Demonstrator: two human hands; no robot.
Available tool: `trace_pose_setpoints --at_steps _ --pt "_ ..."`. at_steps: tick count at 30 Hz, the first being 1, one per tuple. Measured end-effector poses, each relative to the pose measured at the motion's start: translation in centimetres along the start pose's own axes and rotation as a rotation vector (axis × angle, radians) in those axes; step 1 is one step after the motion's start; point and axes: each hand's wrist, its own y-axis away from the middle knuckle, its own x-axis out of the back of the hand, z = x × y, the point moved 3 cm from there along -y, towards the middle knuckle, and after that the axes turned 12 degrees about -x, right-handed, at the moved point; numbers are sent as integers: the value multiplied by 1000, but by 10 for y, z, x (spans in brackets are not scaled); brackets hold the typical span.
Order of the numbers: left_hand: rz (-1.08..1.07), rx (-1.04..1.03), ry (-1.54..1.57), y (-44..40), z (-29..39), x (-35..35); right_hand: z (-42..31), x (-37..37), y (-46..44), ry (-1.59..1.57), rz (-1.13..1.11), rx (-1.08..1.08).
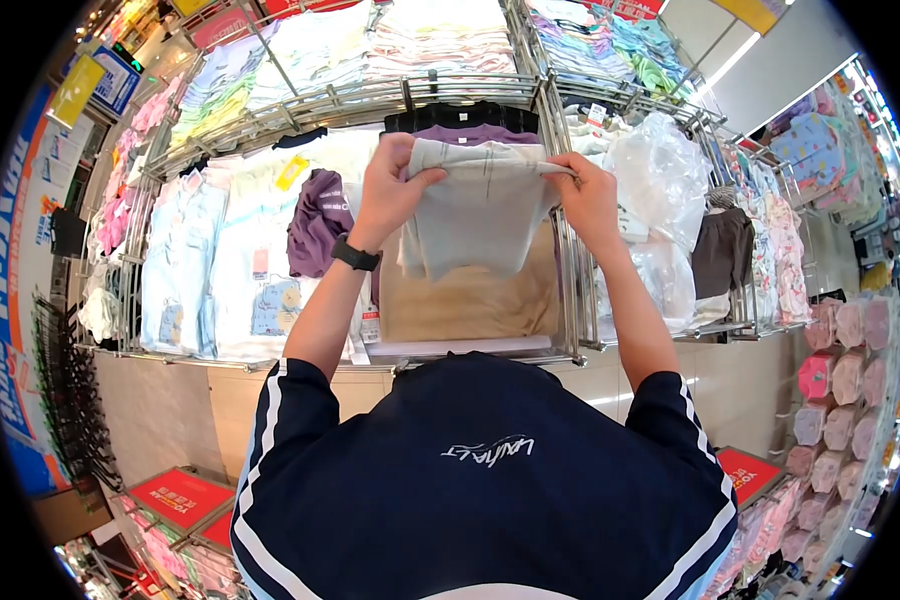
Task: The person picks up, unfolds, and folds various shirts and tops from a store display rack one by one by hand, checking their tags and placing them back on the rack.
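Both hands hold up a light grey garment (475, 215) by its upper edge, which looks like a waistband. My left hand (392, 190), below a dark wristwatch, pinches the left corner between thumb and fingers. At the right corner, my right hand (585, 195) grips the cloth in the same way. The garment hangs over a stack of tan folded clothes (470, 305), hiding part of it. Behind the garment lie purple (515, 133) and black folded clothes (460, 115). A crumpled purple garment (320, 225) rests left of my left forearm.
Metal rails (567, 270) divide the display into sections. White and light blue clothes (180, 255) lie at left. Clear plastic packaging (660, 170) and dark shorts (722, 250) are at right. Folded clothes (440, 45) fill the upper shelf. Red signs (180, 497) stand behind me.
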Motion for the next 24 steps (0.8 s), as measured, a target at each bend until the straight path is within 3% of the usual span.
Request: trace_pose_setpoints --at_steps 3,5,6,9,14,18,21,24 --pt "-111 -121 -218 19 -3 23 -13 8 23 185 172 487" --pt "-272 -278 -459 45 11 21 -1 3 49 234 113 547" --pt "-371 -310 -375 62 8 18 11 -3 64 259 81 576" --pt "-610 -246 -348 136 -50 15 82 -38 111 281 -112 430" --pt "-721 334 -330 232 -112 13 204 -89 174 270 -354 70" --pt "-381 311 -426 241 -129 14 195 -94 151 305 -256 26" --pt "-222 576 -555 182 -112 7 179 -103 96 371 -87 -3" --pt "59 -23 -817 146 -126 1 150 -121 54 514 143 153"
